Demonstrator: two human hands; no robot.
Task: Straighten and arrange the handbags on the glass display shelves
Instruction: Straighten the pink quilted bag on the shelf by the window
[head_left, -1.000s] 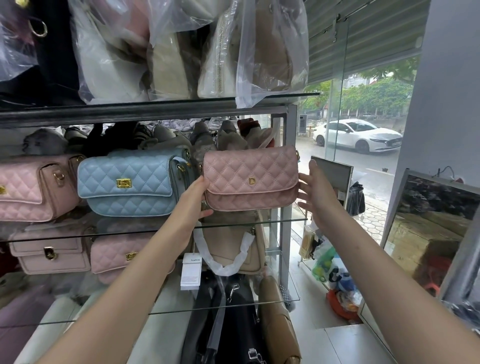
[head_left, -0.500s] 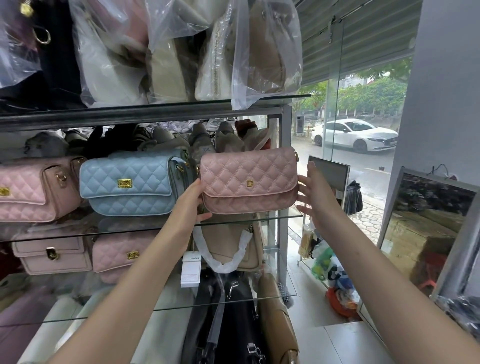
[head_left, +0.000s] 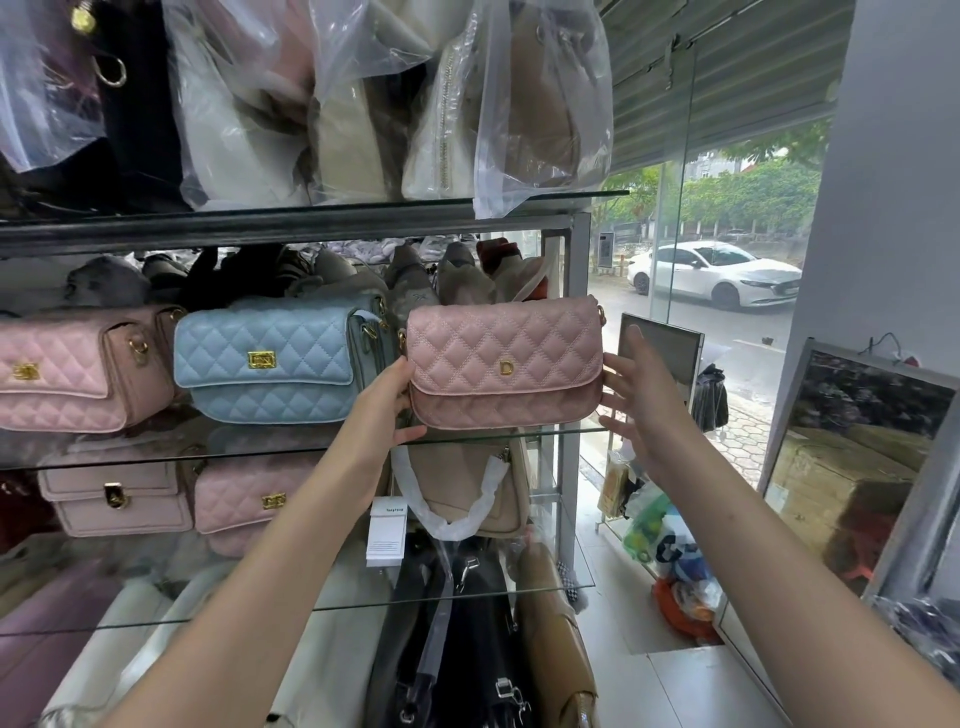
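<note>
Head view: my left hand (head_left: 389, 402) is gripping the pink quilted bag (head_left: 504, 364) at its left end. My right hand (head_left: 639, 395), fingers spread, is flanking the right end, apparently squaring it upright on the glass shelf (head_left: 561, 431), beside the blue bag (head_left: 270, 358).

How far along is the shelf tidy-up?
Done: blue quilted bag and far-left pink bag stand upright on the glass shelf. In hand: left hand grips the pink D-clasp bag, right hand open at its other end. Left: beige bag below, handle drooping.
</note>
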